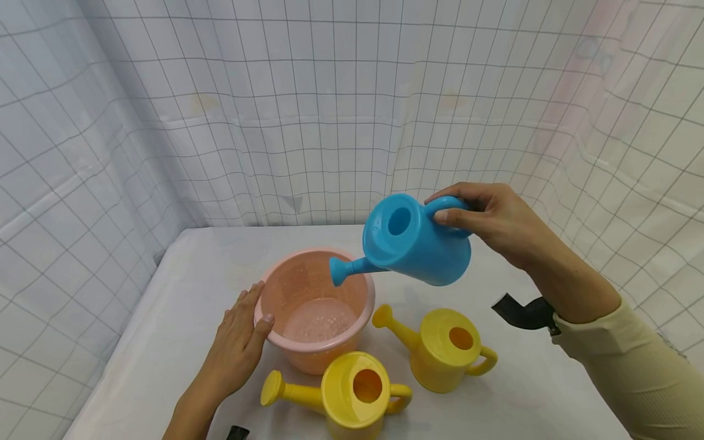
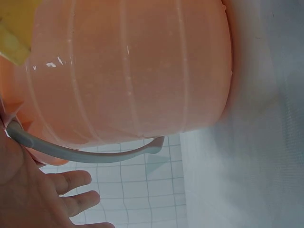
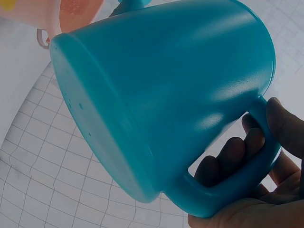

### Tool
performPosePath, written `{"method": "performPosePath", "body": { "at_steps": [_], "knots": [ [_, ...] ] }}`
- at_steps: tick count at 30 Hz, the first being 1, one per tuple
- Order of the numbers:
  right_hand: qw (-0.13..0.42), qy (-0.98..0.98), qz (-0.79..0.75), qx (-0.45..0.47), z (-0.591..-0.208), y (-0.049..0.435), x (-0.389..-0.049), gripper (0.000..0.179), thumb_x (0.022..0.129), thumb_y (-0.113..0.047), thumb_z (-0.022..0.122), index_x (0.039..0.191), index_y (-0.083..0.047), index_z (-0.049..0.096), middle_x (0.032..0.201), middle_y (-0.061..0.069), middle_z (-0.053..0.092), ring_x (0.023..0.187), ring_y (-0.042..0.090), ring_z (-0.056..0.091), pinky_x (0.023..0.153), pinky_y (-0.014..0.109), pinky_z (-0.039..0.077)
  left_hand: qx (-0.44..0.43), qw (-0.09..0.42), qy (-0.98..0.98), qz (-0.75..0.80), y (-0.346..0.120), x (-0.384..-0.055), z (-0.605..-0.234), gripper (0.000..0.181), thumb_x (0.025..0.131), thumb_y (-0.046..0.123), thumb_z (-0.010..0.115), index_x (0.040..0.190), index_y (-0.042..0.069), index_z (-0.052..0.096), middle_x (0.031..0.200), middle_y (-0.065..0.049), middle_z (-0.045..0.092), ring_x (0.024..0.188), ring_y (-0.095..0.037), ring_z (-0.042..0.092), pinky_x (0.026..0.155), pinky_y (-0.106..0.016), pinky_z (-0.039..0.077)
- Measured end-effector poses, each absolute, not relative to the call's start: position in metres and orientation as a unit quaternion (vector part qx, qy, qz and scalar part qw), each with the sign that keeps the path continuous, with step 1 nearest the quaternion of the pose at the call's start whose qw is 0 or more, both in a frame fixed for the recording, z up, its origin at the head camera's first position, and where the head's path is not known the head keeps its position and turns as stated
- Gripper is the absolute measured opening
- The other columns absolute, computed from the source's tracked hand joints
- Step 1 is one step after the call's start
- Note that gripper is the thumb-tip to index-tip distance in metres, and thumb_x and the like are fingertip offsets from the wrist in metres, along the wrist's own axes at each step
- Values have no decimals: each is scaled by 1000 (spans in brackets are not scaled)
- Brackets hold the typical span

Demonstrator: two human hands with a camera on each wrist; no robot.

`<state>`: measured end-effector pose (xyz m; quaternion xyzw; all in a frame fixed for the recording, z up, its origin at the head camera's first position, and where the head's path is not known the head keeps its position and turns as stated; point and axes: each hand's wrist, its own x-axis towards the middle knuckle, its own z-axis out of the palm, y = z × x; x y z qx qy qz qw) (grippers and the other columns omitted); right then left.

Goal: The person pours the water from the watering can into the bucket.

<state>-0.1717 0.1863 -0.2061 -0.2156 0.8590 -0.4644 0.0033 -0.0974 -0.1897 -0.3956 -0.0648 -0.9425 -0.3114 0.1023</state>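
Note:
My right hand (image 1: pixel 484 217) grips the handle of a blue watering can (image 1: pixel 420 244), fingers wrapped through the loop in the right wrist view. The can is tilted in the air, its spout over the right side of a pink bucket (image 1: pixel 315 362). Bubbly water (image 1: pixel 324 321) shows in the bottom of the bucket. With straight fingers, my left hand (image 1: pixel 239 342) rests against the bucket's left rim, the thumb at the edge. In the left wrist view, a grey bail handle (image 2: pixel 85 153) hangs along the bucket's side, near the spread fingers.
One yellow watering can (image 1: pixel 357 391) stands in front of the bucket, its spout pointing left. Another yellow watering can (image 1: pixel 442 348) is to the right, below the blue one. A white cloth (image 1: pixel 203 256) covers the table; grid-patterned curtains (image 1: pixel 352 122) surround it.

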Motion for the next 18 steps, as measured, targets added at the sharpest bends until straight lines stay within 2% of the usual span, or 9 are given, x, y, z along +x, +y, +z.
{"method": "performPosePath", "body": {
  "at_steps": [18],
  "knots": [
    [6, 857, -462, -230, -203, 184, -173, 34, 91, -29, 62, 120, -11, 63, 120, 10, 62, 112, 30, 56, 99, 60, 42, -60, 100, -944, -308, -189, -98, -396, 59, 101, 40, 35, 153, 27, 10, 157, -15, 21, 145, -41, 14, 110, -68, 10]
  ]
}}
